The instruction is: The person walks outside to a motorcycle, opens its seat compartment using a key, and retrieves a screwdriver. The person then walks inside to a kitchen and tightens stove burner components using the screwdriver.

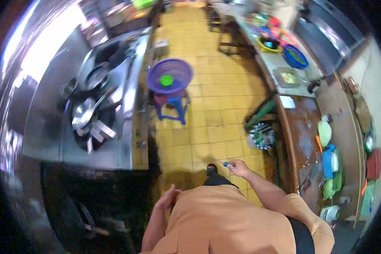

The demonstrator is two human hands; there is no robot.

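My right hand is closed around the blue handle of a small tool, whose thin end points left over the yellow tiled floor. My left hand is at the left side of my orange shirt, close to my waist. Its fingers are partly blurred, and I cannot make out whether it holds anything. Below my hands, one dark shoe shows on the floor.
A metal stove counter with pans and utensils runs along the left. Ahead, a purple basket with a green item rests on a blue stool. On the right stand a brown table and a counter with baskets and a blue bowl.
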